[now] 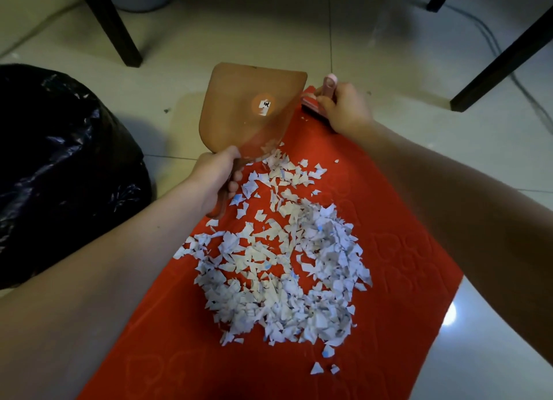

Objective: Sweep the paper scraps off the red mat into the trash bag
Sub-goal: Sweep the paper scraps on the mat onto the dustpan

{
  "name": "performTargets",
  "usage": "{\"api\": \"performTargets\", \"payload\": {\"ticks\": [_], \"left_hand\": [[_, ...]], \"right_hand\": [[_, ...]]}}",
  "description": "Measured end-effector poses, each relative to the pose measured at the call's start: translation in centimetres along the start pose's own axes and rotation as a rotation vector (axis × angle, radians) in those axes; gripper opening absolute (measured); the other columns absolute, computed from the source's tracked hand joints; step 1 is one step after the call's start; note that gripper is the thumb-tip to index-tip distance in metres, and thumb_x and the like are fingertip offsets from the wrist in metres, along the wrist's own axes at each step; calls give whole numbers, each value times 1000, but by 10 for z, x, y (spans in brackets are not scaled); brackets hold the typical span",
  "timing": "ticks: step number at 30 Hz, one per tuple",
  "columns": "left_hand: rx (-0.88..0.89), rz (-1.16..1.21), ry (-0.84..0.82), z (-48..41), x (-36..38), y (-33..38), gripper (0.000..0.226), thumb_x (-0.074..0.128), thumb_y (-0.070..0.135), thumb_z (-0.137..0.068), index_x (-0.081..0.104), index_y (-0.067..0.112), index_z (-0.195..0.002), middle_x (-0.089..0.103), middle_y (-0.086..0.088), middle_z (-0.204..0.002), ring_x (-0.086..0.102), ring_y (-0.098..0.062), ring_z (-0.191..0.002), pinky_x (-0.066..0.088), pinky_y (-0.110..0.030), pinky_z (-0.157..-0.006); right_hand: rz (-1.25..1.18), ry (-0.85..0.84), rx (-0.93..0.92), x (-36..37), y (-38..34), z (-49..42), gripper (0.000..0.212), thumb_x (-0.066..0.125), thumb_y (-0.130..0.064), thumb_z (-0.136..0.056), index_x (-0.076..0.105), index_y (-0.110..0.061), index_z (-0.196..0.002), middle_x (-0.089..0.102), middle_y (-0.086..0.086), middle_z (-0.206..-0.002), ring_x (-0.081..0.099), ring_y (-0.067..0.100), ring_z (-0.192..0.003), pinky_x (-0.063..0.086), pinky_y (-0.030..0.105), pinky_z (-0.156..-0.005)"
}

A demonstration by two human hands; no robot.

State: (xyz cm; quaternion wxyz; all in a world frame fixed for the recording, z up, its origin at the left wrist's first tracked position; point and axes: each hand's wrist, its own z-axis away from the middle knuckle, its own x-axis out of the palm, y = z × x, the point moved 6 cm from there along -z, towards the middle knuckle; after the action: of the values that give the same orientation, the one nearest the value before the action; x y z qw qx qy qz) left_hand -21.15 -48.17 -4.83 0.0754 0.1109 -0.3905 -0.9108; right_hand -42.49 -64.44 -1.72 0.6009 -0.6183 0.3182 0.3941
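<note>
The paper scraps [284, 268] crowd the middle of the red mat [404, 250], so your free lanes are the bare strips along its right edge and near end. On your left the trash bag [59, 166] bulks near the mat with only a narrow strip of tiled floor [170, 130] between, and the dustpan [248, 115] in your left hand [215, 181] stands over that strip's far end. Your right hand [344, 109] and brush [311, 100] fill the mat's far corner; beyond, dark furniture legs [110, 26] flank open tile.

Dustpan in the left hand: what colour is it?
The dustpan is translucent orange-brown, clearest in the head view.
</note>
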Motion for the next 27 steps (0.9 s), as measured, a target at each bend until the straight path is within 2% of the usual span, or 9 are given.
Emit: {"api": "performTargets", "payload": {"ticks": [4,7,10,11,15,19,21,23,27], "left_hand": [[-17,-11,9,0,-3,-5,21,47,28,-91,52,11,-81,45,-1,-54,34,-12,-36,31,-16,-38],[-15,-10,6,-1,-4,-4,20,47,28,-91,52,11,-83,46,-1,-55,34,-12,-36,31,-15,-38],[-6,-12,3,-2,-4,-2,19,47,27,-91,52,12,-82,45,-1,-56,33,-11,-35,30,-14,-38],[-6,-14,5,-2,-4,-2,19,47,27,-91,52,12,-80,44,-1,-56,33,-11,-37,30,-15,-40],[-4,-28,-3,-1,3,1,21,47,28,-91,51,13,-78,44,-1,-57,32,-13,-42,31,-21,-43],[6,-12,-11,-1,6,4,21,47,29,-92,52,12,-80,45,-1,-58,34,-13,-44,32,-23,-45],[12,5,-5,-1,3,4,22,47,29,-92,52,13,-78,44,-1,-57,34,-13,-44,33,-23,-45],[22,24,16,-2,-2,4,23,47,28,-92,52,13,-75,44,-1,-56,34,-12,-42,33,-21,-43],[17,50,48,-6,-14,0,25,46,30,-93,52,13,-75,45,0,-55,35,-11,-39,34,-16,-40]], "right_hand": [[61,-202,-96,0,-12,11,26,52,-32,-94,67,-20,-111,67,4,-104,62,23,-95,50,37,-86],[-32,-291,-169,-23,-17,31,20,54,-22,-94,66,-20,-110,65,-3,-101,62,14,-93,49,32,-89],[-123,-265,-208,-52,-16,50,21,54,-18,-94,66,-18,-111,65,-6,-99,60,5,-86,46,18,-79],[-126,-249,-210,-57,-14,53,22,54,-17,-94,66,-17,-112,64,-6,-101,60,5,-87,45,17,-79],[-134,-97,-139,-55,-3,40,24,53,-19,-93,67,-19,-112,67,-1,-112,61,14,-101,48,32,-91],[-131,46,-54,-29,-3,18,25,52,-25,-93,68,-24,-111,68,2,-112,63,20,-101,50,35,-90],[-123,56,-24,-15,-6,8,26,50,-27,-94,67,-24,-113,68,3,-111,63,20,-100,50,33,-87],[-108,46,-26,-5,-12,1,27,50,-29,-93,67,-25,-114,67,3,-111,63,20,-99,50,36,-88],[-118,-87,-118,13,-28,-4,26,51,-28,-94,66,-24,-114,67,0,-115,61,16,-104,48,35,-94]]}}
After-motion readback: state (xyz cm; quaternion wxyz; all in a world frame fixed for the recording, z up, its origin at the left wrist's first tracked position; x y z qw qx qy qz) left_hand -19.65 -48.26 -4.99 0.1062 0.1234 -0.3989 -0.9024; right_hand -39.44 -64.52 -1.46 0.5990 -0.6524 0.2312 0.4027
